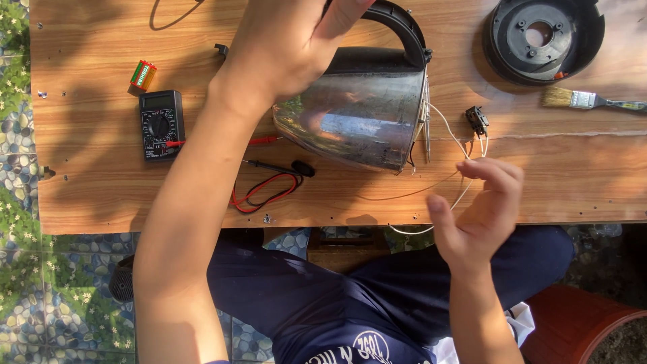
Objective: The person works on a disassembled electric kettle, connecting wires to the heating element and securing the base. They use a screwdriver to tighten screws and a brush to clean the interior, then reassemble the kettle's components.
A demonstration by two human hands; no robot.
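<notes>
A steel electric kettle (pixel 357 118) with a black handle lies on its side on the wooden table (pixel 101 195). My left hand (pixel 286 44) grips its top end and holds it steady. My right hand (pixel 482 209) hovers at the table's near edge, fingers apart, with the fingertips at a thin white wire (pixel 458 145). That wire runs from the kettle's open bottom to a small black switch (pixel 478 120). A thin metal tool (pixel 426 125) lies against the kettle's bottom rim.
A black multimeter (pixel 160 124) with red and black leads (pixel 266 189) lies at the left, a green battery (pixel 143 75) beyond it. The kettle's black round base (pixel 542 37) and a paintbrush (pixel 586 100) sit at the far right. A red bucket (pixel 573 323) stands on the ground.
</notes>
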